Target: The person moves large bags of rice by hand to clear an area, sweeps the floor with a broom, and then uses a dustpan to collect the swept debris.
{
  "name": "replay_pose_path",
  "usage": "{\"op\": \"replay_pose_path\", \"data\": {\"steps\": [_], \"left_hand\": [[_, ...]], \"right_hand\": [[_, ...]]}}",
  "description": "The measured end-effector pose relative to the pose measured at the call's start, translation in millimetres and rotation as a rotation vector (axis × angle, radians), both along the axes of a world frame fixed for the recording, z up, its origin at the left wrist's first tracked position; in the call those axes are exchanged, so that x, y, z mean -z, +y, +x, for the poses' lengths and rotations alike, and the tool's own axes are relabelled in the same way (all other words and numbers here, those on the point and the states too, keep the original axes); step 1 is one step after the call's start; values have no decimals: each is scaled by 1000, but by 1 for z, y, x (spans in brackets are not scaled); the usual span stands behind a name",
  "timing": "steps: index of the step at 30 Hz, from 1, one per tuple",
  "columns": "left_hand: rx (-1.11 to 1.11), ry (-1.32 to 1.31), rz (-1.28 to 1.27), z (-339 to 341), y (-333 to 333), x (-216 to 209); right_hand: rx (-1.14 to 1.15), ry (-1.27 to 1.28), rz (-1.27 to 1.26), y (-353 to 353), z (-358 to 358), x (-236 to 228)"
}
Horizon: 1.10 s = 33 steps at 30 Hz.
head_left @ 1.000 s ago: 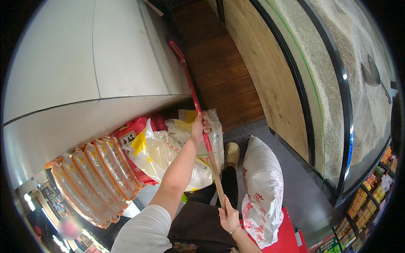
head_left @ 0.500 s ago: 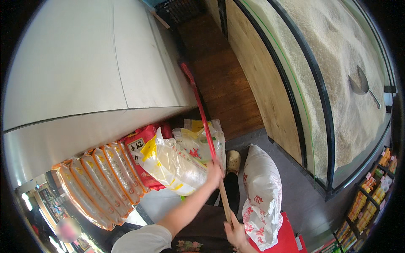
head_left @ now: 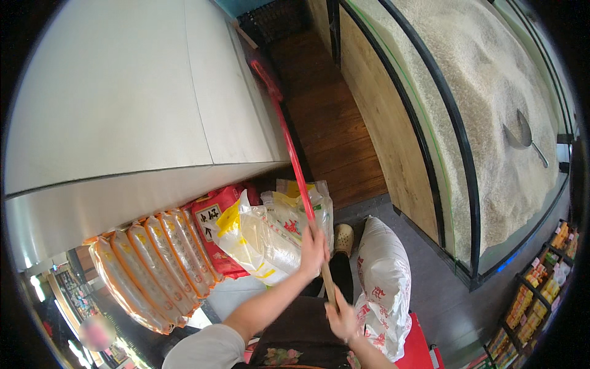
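Observation:
My left hand is closed around the red upper stretch of a long-handled broom. Lower down, near my body, my right hand grips the bare wooden end of the same handle. The handle slants forward and a little to the left. Its red head is at the wooden floor close to the metal cabinet; bristles cannot be made out. Clear and yellow plastic rice bags lie just left of the handle, beside my left forearm.
A tall white sack with red print stands to my right, by a red object. A red bag and several orange-edged packs line the left. At right is a rice bin with a metal scoop.
The broom's head has slid farther forward along the cabinet's side. My right hand has come up slightly, and the whole view has shifted a little. Both hands have kept their grip.

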<state>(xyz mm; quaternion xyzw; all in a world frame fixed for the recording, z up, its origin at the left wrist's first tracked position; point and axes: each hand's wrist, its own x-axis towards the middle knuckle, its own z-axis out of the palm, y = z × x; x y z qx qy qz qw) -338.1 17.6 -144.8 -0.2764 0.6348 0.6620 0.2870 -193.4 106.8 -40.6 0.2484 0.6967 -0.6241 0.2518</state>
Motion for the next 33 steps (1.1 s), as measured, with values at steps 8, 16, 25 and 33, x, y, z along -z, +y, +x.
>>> {"op": "replay_pose_path", "data": {"steps": [8, 16, 25, 33], "left_hand": [[4, 89, -265, -25, 5, 36], [-66, 180, 57, -109, -10, 11], [250, 39, 311, 130, -2, -135], [264, -97, 71, 151, 20, -116]], "right_hand": [[60, -92, -58, -8, -39, 12], [142, 84, -113, -27, -97, 39], [397, -549, -641, 24, 124, -170], [872, -684, -1264, 23, 112, -175]]}}
